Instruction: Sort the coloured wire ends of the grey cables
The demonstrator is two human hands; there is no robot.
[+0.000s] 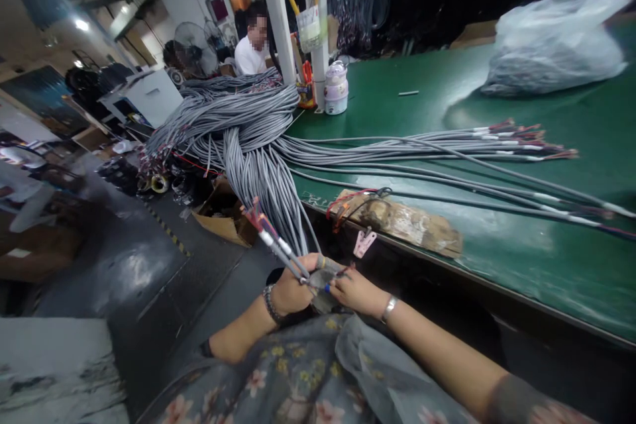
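Left hand [291, 291] is gripping a few grey cables [278, 248] over the lap, beside the green table [497, 258]. Right hand [355, 291] is pinching the same bundle (apparently mid-sorting, needing a steady hold).

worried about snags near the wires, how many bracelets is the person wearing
2: a beaded bracelet on the left wrist, behind the left hand gripping cables, and a silver bracelet on the right wrist. None seems hidden.

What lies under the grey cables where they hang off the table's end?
An open cardboard box on the floor shows beneath the cables; its right part is hidden behind them.
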